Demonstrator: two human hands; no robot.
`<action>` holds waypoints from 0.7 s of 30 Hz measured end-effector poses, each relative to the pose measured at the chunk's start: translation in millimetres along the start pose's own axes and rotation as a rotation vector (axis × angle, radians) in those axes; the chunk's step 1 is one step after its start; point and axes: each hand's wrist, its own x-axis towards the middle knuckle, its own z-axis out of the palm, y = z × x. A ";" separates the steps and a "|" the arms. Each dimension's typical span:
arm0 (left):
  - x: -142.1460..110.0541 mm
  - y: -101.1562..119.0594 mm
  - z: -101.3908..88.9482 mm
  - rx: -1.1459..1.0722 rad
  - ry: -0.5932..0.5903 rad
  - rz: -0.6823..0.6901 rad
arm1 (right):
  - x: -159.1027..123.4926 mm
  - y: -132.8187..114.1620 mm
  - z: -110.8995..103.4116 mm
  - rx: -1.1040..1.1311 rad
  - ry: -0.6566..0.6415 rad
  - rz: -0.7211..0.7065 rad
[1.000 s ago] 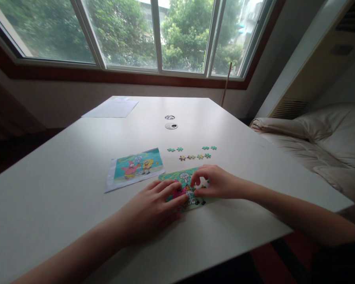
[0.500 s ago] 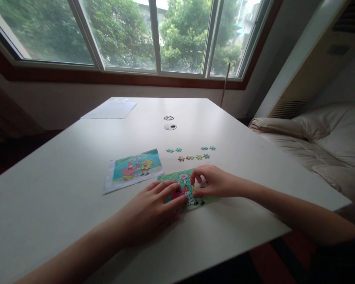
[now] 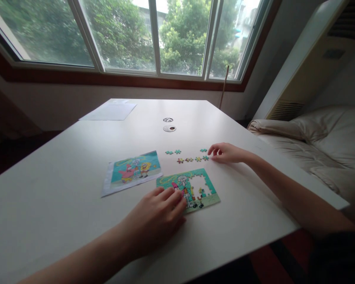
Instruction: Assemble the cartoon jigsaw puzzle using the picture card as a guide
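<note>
A partly assembled jigsaw puzzle [image 3: 168, 179] with cartoon figures lies on the white table, a gap in its right half. My left hand [image 3: 162, 207] rests over its lower left part, fingers laid out on it, holding nothing visible. Several loose puzzle pieces [image 3: 198, 159] are spread in two short rows beyond the puzzle. At the right end of these rows is my right hand [image 3: 225, 152], fingers bent and thumb apart from the index finger. Its fingertips are close to a green piece [image 3: 205, 158]; the spot under the fingers is hidden.
Left of the puzzle lies a printed reference picture [image 3: 136, 170] of the same figures. White papers [image 3: 109, 111] lie at the far left of the table [image 3: 62, 165]. Two round inserts [image 3: 169, 128] sit in the tabletop. A beige sofa [image 3: 290, 146] stands to the right.
My right hand has moved from the puzzle's gap outward to the right end of the loose pieces, uncovering the gap. One piece there is now hidden by the fingers. My left hand stays on the puzzle.
</note>
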 end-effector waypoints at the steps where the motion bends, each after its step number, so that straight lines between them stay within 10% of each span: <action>1: 1.3 2.2 -0.3 0.016 -0.003 0.000 | 2.1 1.2 1.9 0.001 -0.006 -0.003; 21: 6.5 1.3 15.7 -0.073 0.114 -0.111 | 7.9 12.9 10.5 0.066 0.001 -0.187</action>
